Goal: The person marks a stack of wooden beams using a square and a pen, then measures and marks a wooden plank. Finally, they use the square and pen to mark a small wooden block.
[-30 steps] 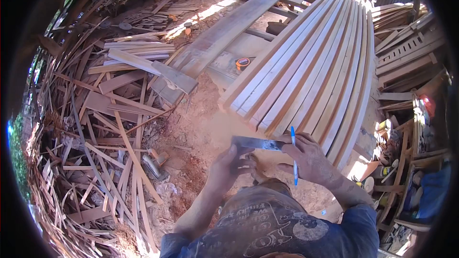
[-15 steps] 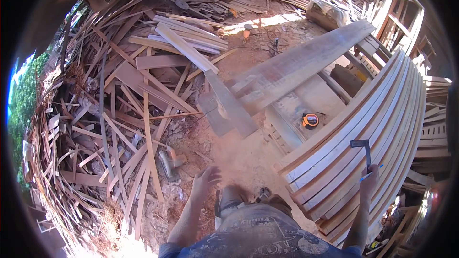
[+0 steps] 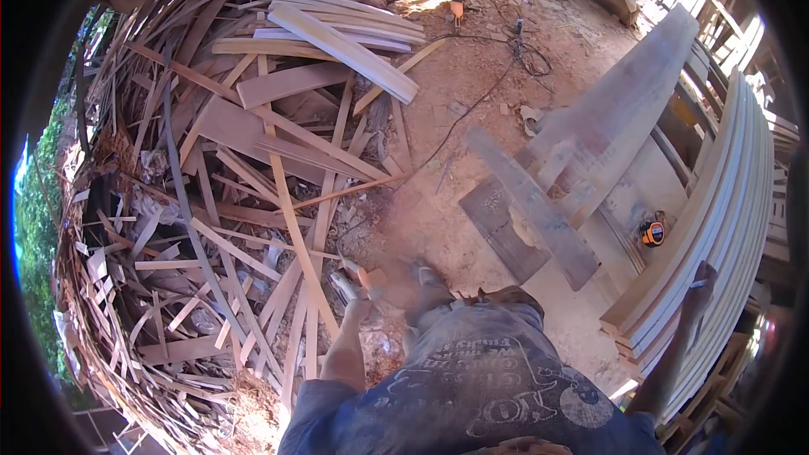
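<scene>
Two hands that met over a metal square one second ago are now far apart, and the view has swung left toward the scrap heap. The right hand (image 3: 701, 286) rests at the near end of the stacked planed boards (image 3: 729, 202), which lie on the worktop at the right edge of the view; half a second ago it held the square and a blue pen over those boards, but here it is small and blurred, so whether it grips anything cannot be told (neither tool can be made out). The left hand (image 3: 358, 291) has dropped low beside the body, above the sawdust floor (image 3: 472, 109) and near the offcuts (image 3: 227, 227); motion blur hides its fingers, so its state cannot be told either. An orange tape measure (image 3: 651, 233) lies on the worktop just beside the boards, touched by neither hand.
</scene>
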The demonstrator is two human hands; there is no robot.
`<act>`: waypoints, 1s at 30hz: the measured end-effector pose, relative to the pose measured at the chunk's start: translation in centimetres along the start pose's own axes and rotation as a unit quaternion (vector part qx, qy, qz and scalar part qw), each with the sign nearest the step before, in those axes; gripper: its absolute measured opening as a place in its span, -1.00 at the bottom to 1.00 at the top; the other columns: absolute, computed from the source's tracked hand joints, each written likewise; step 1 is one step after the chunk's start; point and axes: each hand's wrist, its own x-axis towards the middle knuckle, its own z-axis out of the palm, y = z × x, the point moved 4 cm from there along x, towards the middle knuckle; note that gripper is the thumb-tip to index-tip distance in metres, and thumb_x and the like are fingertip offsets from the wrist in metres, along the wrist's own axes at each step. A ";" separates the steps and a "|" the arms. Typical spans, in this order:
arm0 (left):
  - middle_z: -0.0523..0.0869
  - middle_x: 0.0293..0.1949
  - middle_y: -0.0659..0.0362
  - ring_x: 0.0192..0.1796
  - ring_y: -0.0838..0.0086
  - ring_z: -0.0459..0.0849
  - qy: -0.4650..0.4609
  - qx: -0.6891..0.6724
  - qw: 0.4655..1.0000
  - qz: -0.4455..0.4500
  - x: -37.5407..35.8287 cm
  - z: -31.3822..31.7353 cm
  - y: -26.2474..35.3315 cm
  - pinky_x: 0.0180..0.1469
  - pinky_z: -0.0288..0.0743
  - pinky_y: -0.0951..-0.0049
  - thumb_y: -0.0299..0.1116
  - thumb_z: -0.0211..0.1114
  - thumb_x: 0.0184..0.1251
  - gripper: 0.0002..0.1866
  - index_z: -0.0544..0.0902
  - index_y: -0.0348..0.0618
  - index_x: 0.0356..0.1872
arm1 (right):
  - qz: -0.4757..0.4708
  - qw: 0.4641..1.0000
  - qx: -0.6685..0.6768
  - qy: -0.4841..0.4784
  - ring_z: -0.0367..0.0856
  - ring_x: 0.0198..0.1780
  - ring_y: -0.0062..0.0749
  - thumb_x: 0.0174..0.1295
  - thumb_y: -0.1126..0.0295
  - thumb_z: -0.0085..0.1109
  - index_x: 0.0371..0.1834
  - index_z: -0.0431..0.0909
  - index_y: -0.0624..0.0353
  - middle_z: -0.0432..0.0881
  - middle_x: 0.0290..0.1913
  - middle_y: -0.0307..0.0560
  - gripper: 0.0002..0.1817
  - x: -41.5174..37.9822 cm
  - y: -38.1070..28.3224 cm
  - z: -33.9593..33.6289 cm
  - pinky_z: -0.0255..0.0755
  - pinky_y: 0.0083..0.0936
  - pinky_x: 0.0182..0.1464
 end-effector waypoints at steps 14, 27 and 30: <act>0.76 -0.08 0.01 0.02 0.21 0.72 0.017 -0.193 0.935 0.296 12.5 -22.6 16.3 0.03 0.58 0.22 -0.20 0.29 0.39 -0.70 0.74 -0.14 0.01 | -0.193 0.970 0.143 -0.046 0.69 0.18 -0.07 0.65 0.14 -0.12 0.18 0.55 0.23 0.73 0.09 0.14 -0.60 -3.4 -38.5 11.9 0.46 -0.26 0.24; 0.75 -0.28 0.11 -0.32 0.32 0.73 -0.127 -0.210 0.948 -0.204 13.3 -35.6 -4.8 -0.29 0.61 0.19 -0.15 0.22 0.47 -0.69 0.66 -0.14 0.02 | -0.044 0.947 0.297 -0.118 0.62 0.18 -0.28 0.65 0.05 -0.17 0.18 0.53 0.25 0.72 0.06 0.04 -0.53 6.3 -49.5 28.9 0.34 -0.28 0.35; 0.76 -0.30 0.13 -0.41 0.37 0.72 -0.105 -0.295 0.924 -0.220 19.9 -39.5 -4.1 -0.40 0.61 0.29 -0.13 0.22 0.50 -0.70 0.66 -0.17 -0.06 | -0.021 0.941 0.296 -0.159 0.64 0.12 -0.27 0.64 0.07 -0.14 0.17 0.53 0.25 0.71 0.00 0.05 -0.54 9.2 -52.3 32.5 0.38 -0.30 0.31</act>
